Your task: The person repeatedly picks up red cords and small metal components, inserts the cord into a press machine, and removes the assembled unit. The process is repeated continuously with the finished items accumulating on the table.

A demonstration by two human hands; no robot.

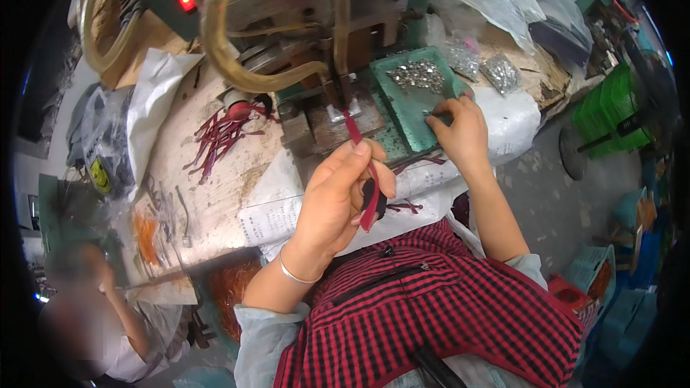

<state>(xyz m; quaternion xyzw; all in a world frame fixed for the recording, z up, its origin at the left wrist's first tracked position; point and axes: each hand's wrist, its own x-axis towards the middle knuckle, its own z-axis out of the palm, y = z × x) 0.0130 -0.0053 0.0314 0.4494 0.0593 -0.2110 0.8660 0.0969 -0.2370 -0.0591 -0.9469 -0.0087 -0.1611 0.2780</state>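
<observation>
At the press bench, the left hand [345,197] pinches a dark red strap [363,172] between thumb and fingers, its upper end laid on the metal plate [338,126] under the press head [338,65], its lower end hanging past the palm. The right hand [460,129] rests on the green tray [410,111], fingers curled together over a few small silvery metal pieces [420,75]; whether one is actually gripped cannot be told. The strap in hand appears not yet fitted: no metal part shows on it. A heap of similar red straps [219,140] lies to the left on the bench, well apart from the press; whether these are finished or waiting cannot be read. More straps [406,207] lie near the person's checked apron [445,302]. The strap is narrow, flat and limp, matte dark red, slightly bent where it is held.
</observation>
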